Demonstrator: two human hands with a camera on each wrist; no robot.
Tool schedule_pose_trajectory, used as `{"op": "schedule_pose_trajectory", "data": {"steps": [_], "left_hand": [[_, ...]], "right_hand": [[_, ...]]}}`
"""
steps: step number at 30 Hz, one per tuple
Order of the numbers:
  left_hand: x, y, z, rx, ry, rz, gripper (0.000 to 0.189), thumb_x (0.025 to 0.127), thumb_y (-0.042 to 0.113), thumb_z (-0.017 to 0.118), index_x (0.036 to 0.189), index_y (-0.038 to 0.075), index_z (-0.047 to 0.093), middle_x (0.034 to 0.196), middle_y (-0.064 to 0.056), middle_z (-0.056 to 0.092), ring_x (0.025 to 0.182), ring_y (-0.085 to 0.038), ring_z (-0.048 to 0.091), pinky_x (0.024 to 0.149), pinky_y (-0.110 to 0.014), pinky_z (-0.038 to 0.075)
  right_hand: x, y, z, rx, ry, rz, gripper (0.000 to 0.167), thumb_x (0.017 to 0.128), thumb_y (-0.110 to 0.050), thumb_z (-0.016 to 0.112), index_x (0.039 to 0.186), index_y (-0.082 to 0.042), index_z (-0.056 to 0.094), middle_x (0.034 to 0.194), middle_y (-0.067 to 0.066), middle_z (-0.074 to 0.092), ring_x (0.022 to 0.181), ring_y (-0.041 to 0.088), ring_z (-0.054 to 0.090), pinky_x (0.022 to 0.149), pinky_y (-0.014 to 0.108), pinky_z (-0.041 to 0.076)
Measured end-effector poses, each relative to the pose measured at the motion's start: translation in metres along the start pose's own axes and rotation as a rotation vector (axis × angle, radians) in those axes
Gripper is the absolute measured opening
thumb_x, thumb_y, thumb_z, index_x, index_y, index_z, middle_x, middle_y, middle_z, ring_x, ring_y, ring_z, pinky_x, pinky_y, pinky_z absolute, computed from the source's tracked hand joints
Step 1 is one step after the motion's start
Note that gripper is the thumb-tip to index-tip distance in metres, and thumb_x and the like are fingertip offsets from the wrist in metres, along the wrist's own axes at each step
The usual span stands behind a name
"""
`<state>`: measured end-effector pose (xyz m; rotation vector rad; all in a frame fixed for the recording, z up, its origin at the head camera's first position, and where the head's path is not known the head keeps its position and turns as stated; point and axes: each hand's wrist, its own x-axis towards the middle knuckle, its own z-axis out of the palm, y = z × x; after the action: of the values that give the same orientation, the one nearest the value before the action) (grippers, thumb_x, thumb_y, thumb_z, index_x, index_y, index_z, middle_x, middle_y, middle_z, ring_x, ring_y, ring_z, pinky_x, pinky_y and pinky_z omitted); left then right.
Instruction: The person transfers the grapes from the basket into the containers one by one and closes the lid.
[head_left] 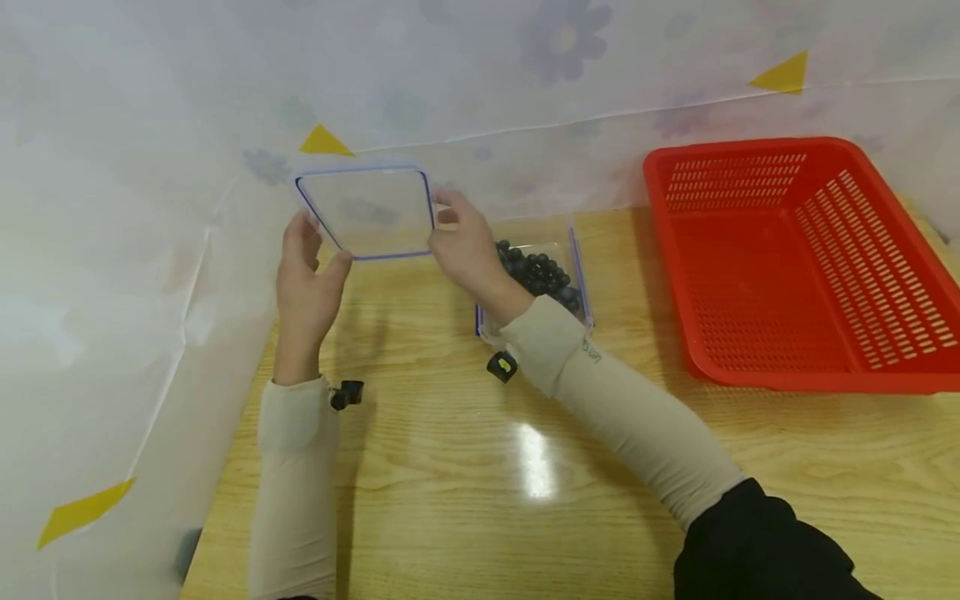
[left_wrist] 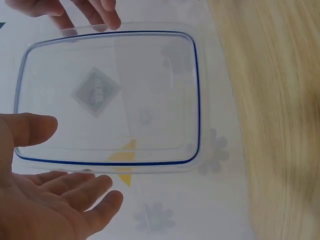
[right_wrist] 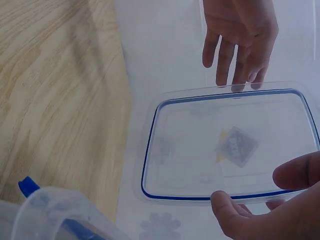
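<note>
A clear plastic lid [head_left: 367,212] with a blue seal round its rim is held up above the far left of the table. At its left edge, my left hand [head_left: 309,287] holds it with the thumb in front and the fingers behind. My right hand [head_left: 472,254] grips the opposite edge between thumb and fingers. Both wrist views show the lid [left_wrist: 145,120] tilted up, with a grey diamond mark on it. Below my right wrist stands a clear plastic box [head_left: 583,283] with blue edges, partly hidden by the arm. Dark grapes [head_left: 543,271] lie inside it.
A red perforated plastic basket [head_left: 738,292] stands to the right on the wood-grain table [head_left: 450,467]. Behind and to the left hangs a pale flowered sheet [head_left: 480,83], with yellow tape pieces [head_left: 324,142] on it.
</note>
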<state>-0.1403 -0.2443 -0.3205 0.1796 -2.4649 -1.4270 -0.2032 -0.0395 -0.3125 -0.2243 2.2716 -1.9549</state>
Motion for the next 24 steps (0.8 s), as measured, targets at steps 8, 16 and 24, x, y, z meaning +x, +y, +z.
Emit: {"op": "schedule_pose_trajectory", "data": {"steps": [8, 16, 24], "left_hand": [[-0.006, 0.005, 0.003, -0.358, 0.018, 0.143, 0.064, 0.101, 0.001, 0.055, 0.159, 0.007, 0.027, 0.162, -0.007, 0.031, 0.147, -0.019, 0.031, 0.115, -0.035, 0.031], [-0.011, 0.009, 0.013, -0.709, 0.134, 0.278, 0.034, 0.098, -0.011, 0.055, 0.131, -0.002, 0.054, 0.147, -0.021, 0.051, 0.139, -0.028, 0.046, 0.110, -0.038, 0.039], [-0.011, 0.020, 0.029, -1.092, 0.223, 0.284, 0.020, 0.099, -0.013, 0.047, 0.109, -0.009, 0.064, 0.127, -0.023, 0.065, 0.128, -0.033, 0.055, 0.107, -0.038, 0.043]], "right_hand": [[-0.001, -0.004, -0.014, 0.087, 0.030, -0.150, 0.065, 0.086, 0.018, 0.046, 0.147, -0.005, 0.050, 0.137, 0.018, 0.052, 0.122, 0.027, 0.061, 0.090, 0.028, 0.053], [-0.009, -0.006, -0.028, 0.168, 0.085, -0.333, 0.047, 0.090, 0.021, 0.043, 0.125, 0.000, 0.066, 0.135, 0.009, 0.061, 0.123, 0.020, 0.060, 0.090, 0.023, 0.051], [-0.020, -0.010, -0.040, 0.475, 0.174, -0.373, 0.025, 0.100, 0.003, 0.046, 0.108, 0.009, 0.069, 0.121, 0.016, 0.066, 0.119, 0.021, 0.060, 0.104, 0.033, 0.046]]}}
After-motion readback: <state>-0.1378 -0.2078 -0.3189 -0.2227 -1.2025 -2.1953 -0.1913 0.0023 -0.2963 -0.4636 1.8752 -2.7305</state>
